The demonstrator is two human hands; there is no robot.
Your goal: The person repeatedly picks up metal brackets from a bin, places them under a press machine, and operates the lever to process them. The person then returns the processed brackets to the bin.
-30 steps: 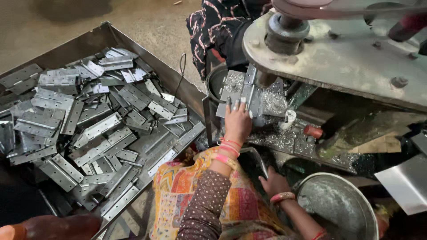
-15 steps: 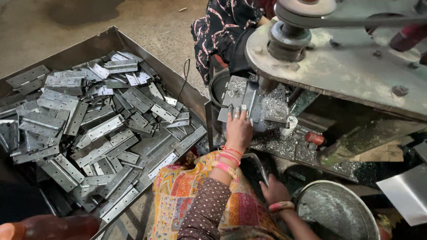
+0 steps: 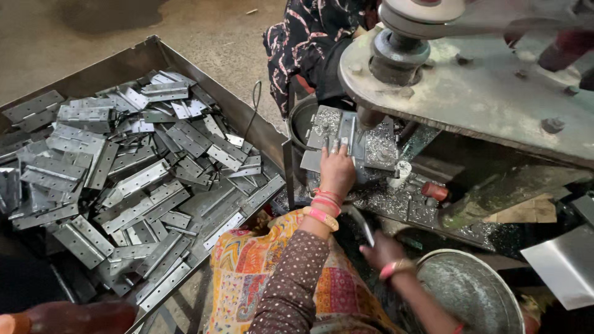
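Note:
My left hand (image 3: 337, 170) presses flat on a grey metal hinge plate (image 3: 328, 124) that lies on the work table of a drill press, just under its spindle (image 3: 371, 114). Pink bangles ring that wrist. Lower down, my right hand (image 3: 383, 250) grips a narrow metal hinge piece (image 3: 364, 226) that points up and to the left, above my patterned lap. Metal shavings (image 3: 383, 148) cover the table around the plate.
A big steel tray (image 3: 260, 133) at the left holds several loose grey hinges (image 3: 124, 179). A round metal basin (image 3: 470, 291) sits at the lower right. The machine's heavy frame (image 3: 482, 93) overhangs the top right. Another person in dark patterned clothing (image 3: 309, 37) sits behind it.
My left hand stays on the plate under the spindle. My right hand has risen a little with the hinge piece. The view has shifted slightly.

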